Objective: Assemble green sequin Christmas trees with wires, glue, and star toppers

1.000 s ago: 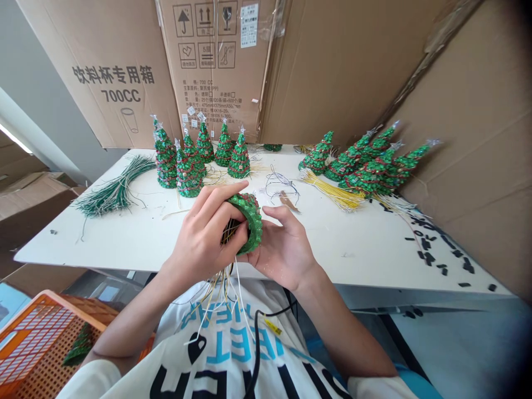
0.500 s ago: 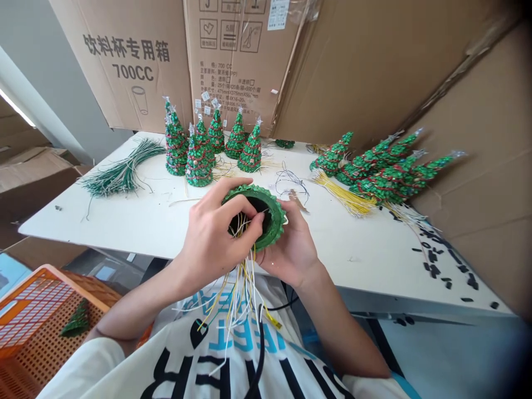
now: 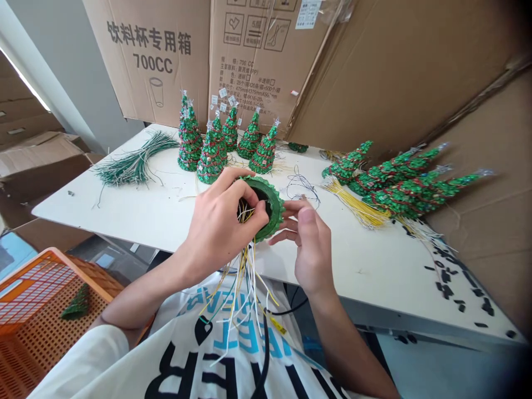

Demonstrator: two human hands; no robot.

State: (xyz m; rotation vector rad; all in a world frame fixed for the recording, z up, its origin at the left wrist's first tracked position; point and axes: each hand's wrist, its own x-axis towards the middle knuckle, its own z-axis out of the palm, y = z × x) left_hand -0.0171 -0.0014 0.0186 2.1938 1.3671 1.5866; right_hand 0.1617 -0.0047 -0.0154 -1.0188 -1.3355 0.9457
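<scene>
A small green Christmas tree (image 3: pixel 273 217) is held with its hollow round base facing me; its upper part is hidden. My left hand (image 3: pixel 226 221) grips its rim, with thumb and forefinger pinched inside the hollow near thin wires. White, yellow and green wires (image 3: pixel 248 271) hang out of the base over my shirt. To the right, my right hand (image 3: pixel 311 246) has its fingers apart, the fingertips close to the rim; I cannot tell whether they touch it.
Several decorated trees (image 3: pixel 214 149) stand at the back of the white table (image 3: pixel 166 213); more trees (image 3: pixel 409 188) lie at right by a yellow wire bundle (image 3: pixel 359 205). Green wires (image 3: pixel 133 163) lie left, black bits (image 3: pixel 449 277) right. Cardboard boxes (image 3: pixel 249 83) stand behind. An orange basket (image 3: pixel 54 260) is lower left.
My right hand has let go of the tree and moved right, its fingers opening. The left hand keeps the tree. The view has turned slightly left.
</scene>
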